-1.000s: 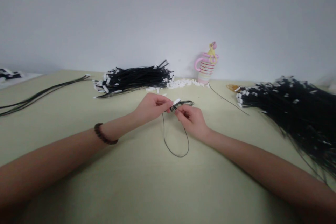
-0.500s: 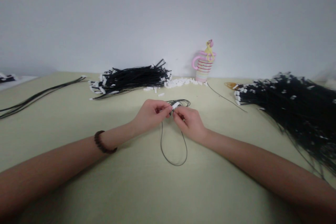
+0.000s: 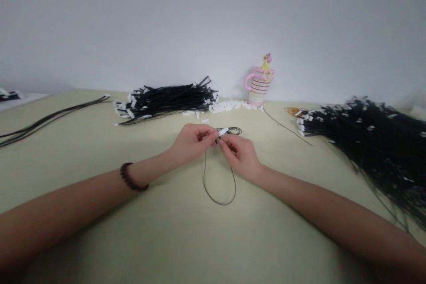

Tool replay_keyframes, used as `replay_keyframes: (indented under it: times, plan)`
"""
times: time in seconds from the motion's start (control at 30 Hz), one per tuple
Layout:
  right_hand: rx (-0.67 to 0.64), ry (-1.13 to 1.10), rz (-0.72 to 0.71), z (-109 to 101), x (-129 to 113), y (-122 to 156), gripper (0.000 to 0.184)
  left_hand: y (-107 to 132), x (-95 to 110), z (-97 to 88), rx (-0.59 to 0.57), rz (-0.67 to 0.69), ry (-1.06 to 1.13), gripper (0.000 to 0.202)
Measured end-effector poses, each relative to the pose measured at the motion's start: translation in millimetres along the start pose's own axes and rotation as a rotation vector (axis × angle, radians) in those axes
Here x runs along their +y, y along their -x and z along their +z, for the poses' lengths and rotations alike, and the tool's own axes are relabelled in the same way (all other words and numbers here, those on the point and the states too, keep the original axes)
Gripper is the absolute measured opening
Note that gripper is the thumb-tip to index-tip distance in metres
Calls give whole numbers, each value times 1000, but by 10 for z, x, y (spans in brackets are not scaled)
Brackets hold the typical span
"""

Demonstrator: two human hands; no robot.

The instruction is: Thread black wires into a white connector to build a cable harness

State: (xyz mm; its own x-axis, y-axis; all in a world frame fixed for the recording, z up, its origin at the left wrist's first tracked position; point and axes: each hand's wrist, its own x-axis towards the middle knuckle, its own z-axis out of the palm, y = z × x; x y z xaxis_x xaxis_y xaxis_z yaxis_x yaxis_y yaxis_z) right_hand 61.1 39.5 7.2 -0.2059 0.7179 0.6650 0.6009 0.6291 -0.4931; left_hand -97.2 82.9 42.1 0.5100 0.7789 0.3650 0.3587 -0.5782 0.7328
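My left hand (image 3: 193, 143) pinches a small white connector (image 3: 223, 132) between thumb and forefinger at the middle of the table. Close against it, my right hand (image 3: 242, 156) has its thumb and fingertips closed on a thin black wire (image 3: 219, 204). That wire hangs toward me in a loop below both hands. Behind the fingertips lies a coil of black wire (image 3: 235, 130), partly hidden by the hands. Just where the wire end meets the connector is too small to make out.
Black wires with white ends lie in a bundle (image 3: 169, 99) at the back, beside loose white connectors (image 3: 229, 105) and a pink striped mug (image 3: 259, 88). A larger wire heap (image 3: 372, 137) covers the right side. More wires (image 3: 49, 118) stretch out at the left.
Both hands stay together at nearly the same spot, with small finger shifts. The hanging wire loop has drawn up slightly, and the view has tilted a little.
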Motion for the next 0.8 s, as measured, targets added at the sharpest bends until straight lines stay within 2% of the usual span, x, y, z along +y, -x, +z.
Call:
replay_keyframes:
  times: [0.07,0.23,0.3,0.37,0.43,0.47,0.57,0.63,0.7,0.8]
  plan:
    - [-11,-93,62,17,38,-17,18,-59,6,-67,61,-22,34,25]
    - [-75,-350,240,69,135,-60,20,-239,45,-347,335,-112,276,15]
    - [-121,-467,327,80,142,-77,21,-270,91,-473,341,-85,420,10]
    - [-162,-581,424,75,139,-97,22,-252,167,-589,275,-23,512,7]
    - [-162,-698,520,52,143,-124,22,-189,269,-682,116,54,417,10]
    - [-157,-772,556,34,153,-139,20,-146,327,-713,1,100,290,13]
    - [-125,-1019,628,-37,224,-193,14,-5,491,-714,-445,262,-150,15]
    - [-126,-1114,652,-84,299,-229,14,72,556,-636,-548,377,-373,15]
    - [-109,-1111,684,-122,381,-258,21,122,562,-523,-564,509,-565,19]
    - [80,-883,694,-151,468,-271,22,136,479,-375,-606,626,-745,21]
